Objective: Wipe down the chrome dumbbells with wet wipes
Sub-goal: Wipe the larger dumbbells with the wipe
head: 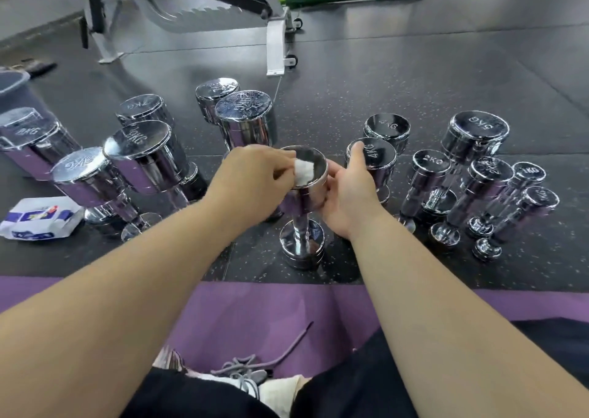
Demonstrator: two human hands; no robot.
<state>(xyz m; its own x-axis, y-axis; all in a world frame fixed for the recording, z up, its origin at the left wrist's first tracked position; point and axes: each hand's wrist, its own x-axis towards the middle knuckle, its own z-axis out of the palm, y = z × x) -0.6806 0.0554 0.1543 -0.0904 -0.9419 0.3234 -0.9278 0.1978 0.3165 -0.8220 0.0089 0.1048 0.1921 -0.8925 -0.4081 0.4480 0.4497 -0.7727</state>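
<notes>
Left hand [251,178] pinches crumpled white wet wipe [304,171] against flat round top face of chrome dumbbell [302,207]. Right hand [347,194] grips same head from right side. We see dumbbell upright on black speckled rubber floor [350,98], just past purple mat [271,315]. Mirror-smooth cylinders crowd both sides: 4KG dumbbell [374,159] just behind right thumb, 9KG dumbbell [143,149] leaning at left. Soft white-blue wipes pack [41,218] lies far left. Left hand hides part of top face.
</notes>
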